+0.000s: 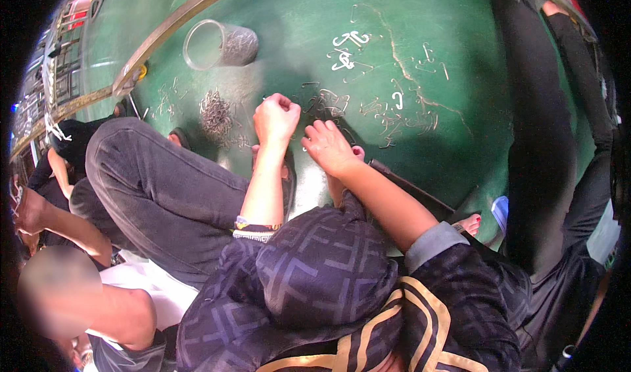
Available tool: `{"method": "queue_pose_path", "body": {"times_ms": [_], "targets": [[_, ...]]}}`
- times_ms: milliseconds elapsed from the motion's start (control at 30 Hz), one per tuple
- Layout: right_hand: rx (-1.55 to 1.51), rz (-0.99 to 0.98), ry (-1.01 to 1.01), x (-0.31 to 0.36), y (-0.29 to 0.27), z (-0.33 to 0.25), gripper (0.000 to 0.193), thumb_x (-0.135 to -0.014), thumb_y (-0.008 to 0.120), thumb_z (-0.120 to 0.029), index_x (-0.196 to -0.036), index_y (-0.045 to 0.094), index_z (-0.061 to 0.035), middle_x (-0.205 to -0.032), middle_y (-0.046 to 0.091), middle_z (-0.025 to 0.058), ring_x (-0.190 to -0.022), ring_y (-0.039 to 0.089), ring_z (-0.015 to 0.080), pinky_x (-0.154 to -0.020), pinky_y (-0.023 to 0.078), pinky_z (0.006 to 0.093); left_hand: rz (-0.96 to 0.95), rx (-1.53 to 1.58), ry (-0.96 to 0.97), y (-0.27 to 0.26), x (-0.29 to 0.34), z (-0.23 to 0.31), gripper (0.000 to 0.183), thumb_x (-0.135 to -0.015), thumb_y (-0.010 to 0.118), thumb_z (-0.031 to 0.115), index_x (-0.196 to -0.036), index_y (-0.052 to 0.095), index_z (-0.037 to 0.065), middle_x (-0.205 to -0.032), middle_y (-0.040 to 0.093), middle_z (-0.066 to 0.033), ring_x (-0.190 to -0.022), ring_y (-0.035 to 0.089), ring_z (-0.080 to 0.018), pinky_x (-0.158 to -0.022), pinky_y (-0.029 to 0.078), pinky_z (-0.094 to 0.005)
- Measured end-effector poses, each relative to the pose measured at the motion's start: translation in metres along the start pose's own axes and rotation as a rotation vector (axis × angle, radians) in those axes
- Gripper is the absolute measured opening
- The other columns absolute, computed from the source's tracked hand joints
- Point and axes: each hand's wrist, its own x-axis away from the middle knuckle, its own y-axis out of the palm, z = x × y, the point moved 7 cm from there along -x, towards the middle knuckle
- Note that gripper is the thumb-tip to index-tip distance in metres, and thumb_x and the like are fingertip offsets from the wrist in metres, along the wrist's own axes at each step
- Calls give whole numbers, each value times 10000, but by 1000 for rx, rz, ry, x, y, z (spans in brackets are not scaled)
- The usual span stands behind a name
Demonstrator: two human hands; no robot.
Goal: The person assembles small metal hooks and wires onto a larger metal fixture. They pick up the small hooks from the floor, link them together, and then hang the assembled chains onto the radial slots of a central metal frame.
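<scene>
My left hand (277, 117) is closed in a pinch above the green floor. Whatever it may hold is too small to make out. Close by on the right, my right hand (328, 147) has its fingers curled down and pressed together, their tips partly hidden. Just beyond it lie several small bent wire hooks (332, 101), dark and thin. A dense heap of grey metal hooks (215, 112) sits left of my left hand. Farther off, a clear plastic tub (204, 45) lies on its side with a mass of similar metal pieces inside.
White hooks (343, 60) and loose wire pieces (394, 119) are scattered to the right. A long dark-edged object (414, 189) lies beside my right forearm. People sit close on the left; a person's black-clad leg (536, 122) stands at right. A metal bar (171, 27) crosses the upper left.
</scene>
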Motion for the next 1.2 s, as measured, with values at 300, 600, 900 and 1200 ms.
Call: {"method": "queue_pose_path", "body": {"times_ms": [300, 600, 900, 1200], "targets": [[-5, 60, 201, -4, 0, 13, 119, -738, 554, -155, -765, 642, -80, -892, 547, 64, -935, 512, 214, -789, 403, 337, -65, 301, -30, -16, -11, 13, 161, -719, 675, 149, -803, 678, 12, -708, 672, -61, -641, 610, -102, -627, 495, -272], [-1109, 383, 629, 4, -29, 64, 151, -716, 735, -66, -746, 597, -16, -640, 624, 53, -580, 546, 87, -547, 449, 256, -281, 989, 79, -19, -4, 39, 46, -793, 660, 55, -787, 619, 35, -773, 616, 20, -700, 541, -47, -662, 444, -215], [-1242, 630, 646, 10, -105, 100, 145, -728, 747, -53, -764, 609, -27, -684, 609, -6, -630, 545, 48, -578, 449, 207, -263, 858, 289, -22, 6, 82, 66, -813, 647, 50, -830, 583, 51, -791, 600, 17, -683, 494, -22, -631, 406, -182], [-989, 640, 592, 29, -113, 118, 130, -742, 746, -72, -791, 632, -31, -718, 630, 1, -646, 554, 50, -596, 450, 206, -247, 1117, 387, -20, 14, 113, 48, -867, 556, 39, -859, 511, 54, -881, 639, -51, -749, 547, -63, -705, 443, -215]]}}
